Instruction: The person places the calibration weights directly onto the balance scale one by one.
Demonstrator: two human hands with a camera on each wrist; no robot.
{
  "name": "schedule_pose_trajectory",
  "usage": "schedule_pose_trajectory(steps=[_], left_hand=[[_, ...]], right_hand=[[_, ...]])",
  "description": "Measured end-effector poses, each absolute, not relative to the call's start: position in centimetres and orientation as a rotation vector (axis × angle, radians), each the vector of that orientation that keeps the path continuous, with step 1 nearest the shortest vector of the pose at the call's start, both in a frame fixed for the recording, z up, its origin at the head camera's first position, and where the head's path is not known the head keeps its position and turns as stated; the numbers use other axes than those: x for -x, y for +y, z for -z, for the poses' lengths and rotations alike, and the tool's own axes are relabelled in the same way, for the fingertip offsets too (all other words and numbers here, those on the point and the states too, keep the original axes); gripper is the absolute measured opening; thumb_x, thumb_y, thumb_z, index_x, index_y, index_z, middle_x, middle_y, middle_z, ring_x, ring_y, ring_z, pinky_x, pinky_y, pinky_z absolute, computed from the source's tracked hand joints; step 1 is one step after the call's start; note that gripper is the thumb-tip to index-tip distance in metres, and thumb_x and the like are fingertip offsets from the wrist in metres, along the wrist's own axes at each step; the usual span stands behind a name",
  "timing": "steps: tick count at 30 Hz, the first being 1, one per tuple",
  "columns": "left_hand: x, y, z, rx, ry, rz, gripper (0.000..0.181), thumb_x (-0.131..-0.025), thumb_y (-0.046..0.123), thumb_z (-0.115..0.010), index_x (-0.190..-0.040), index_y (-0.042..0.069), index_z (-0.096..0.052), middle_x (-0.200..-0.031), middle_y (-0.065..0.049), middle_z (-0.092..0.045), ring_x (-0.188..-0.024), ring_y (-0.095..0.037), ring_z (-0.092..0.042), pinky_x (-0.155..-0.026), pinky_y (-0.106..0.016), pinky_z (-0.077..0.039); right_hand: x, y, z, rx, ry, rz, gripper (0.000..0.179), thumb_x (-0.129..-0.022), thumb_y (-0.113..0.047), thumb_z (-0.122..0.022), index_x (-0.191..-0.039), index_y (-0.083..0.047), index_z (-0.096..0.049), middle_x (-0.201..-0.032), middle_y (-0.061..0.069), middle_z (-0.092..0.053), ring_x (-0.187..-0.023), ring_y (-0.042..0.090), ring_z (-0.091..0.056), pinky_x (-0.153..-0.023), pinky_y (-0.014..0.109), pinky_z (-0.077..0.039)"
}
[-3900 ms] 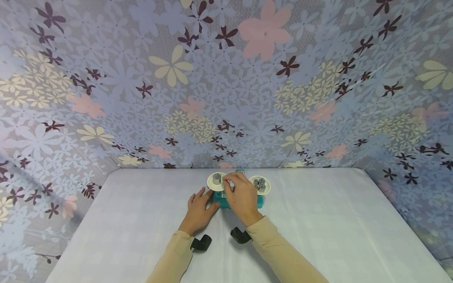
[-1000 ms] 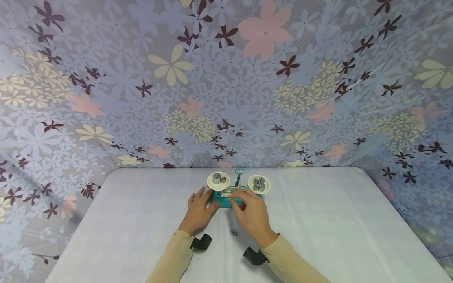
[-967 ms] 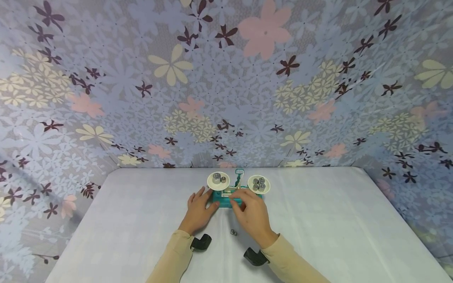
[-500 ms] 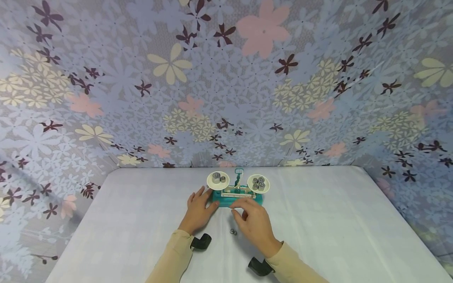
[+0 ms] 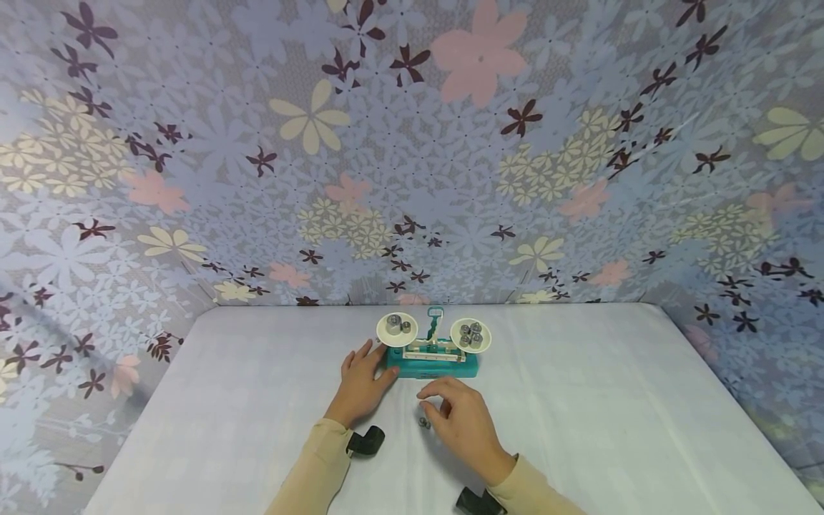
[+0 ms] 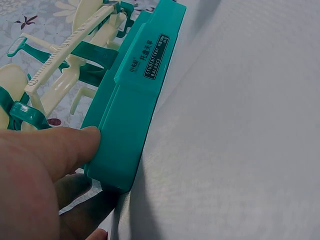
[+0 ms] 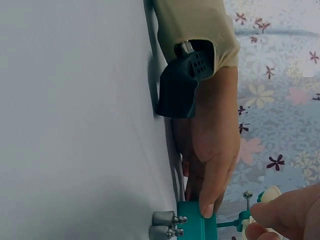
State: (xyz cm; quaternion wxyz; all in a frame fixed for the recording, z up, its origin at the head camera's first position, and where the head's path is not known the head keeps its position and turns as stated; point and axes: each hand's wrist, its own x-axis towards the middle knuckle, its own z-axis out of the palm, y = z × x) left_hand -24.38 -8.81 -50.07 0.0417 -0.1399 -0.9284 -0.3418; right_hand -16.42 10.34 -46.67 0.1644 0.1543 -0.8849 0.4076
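Observation:
A teal toy tray balance (image 5: pixel 438 368) with two cream pans stands near the table's back edge. My left hand (image 5: pixel 360 386) grips the left end of its base; in the left wrist view the thumb (image 6: pixel 75 145) lies on top with fingers round the end. Two metal weights, a large one (image 5: pixel 394 325) and a small one (image 5: pixel 406 327), sit in the left pan (image 5: pixel 386 339). Several weights (image 5: pixel 471 332) fill the right pan (image 5: pixel 484 344). My right hand (image 5: pixel 465 425) hovers before the balance, thumb and index finger apart with nothing between them, close to two small weights (image 5: pixel 424 423) on the table.
A white cloth covers the table (image 5: pixel 611 415). Behind it rises a flowered curtain (image 5: pixel 425 179). Black wrist cameras, one left (image 5: pixel 365 441) and one right (image 5: pixel 479 503), jut from the sleeves. A tiny item (image 5: pixel 378 340) shows by the left pan.
The right hand left a small weight in the left pan, passed the balance's front and drew back toward the two table weights. A further weight shows in the right pan. The left hand stayed put.

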Motion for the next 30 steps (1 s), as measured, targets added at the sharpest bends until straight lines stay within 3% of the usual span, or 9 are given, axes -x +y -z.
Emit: schedule_pose_trajectory(steps=[30], left_hand=[[24.1,-8.9,50.0,0.446,-2.835,1.039,0.057,-0.091,0.036,-0.055,-0.138,0.005,-0.043,-0.138,-0.009,-0.047,-0.136,-0.030,-0.026,-0.109,-0.054,-0.010]], right_hand=[[15.1,10.3,47.9,-0.436,-2.627,-1.266,0.008,-0.080,-0.013,-0.072,-0.085,-0.020,-0.071,-0.084,-0.012,-0.063,-0.048,0.000,-0.043,-0.046,0.019,-0.040]])
